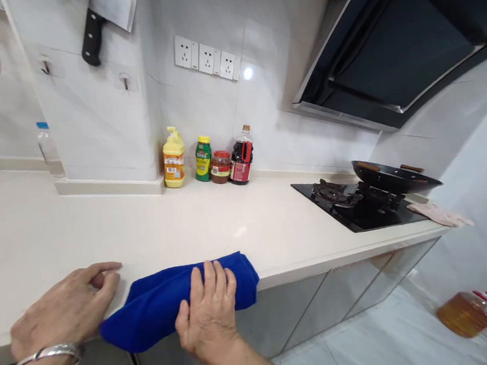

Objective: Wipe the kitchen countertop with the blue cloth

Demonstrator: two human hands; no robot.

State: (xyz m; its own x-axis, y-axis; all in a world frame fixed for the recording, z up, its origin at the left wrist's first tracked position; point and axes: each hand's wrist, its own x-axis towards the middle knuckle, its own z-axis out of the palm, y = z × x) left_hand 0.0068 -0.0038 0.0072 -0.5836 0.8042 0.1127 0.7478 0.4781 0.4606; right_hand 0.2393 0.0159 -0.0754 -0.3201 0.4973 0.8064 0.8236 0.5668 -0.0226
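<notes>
A folded blue cloth [160,299] lies along the counter's front edge, its near side hanging over. My right hand [213,311] is on top of its right half, with the fingers curved over the fabric and the thumb toward the left. My left hand [72,305], with a silver bangle at the wrist, rests at the counter edge just left of the cloth. Its index finger and thumb are loosely bent with a small gap between them, and nothing shows in them. The other fingers of that hand are mostly hidden.
Along the wall stand a yellow pump bottle [174,160], a green bottle [203,160], a red-lidded jar [220,167] and a dark sauce bottle [242,159]. Right is a gas hob [358,211] with a wok [393,176]. A cleaver [94,36] hangs on the wall. An oil jug [467,315] is on the floor.
</notes>
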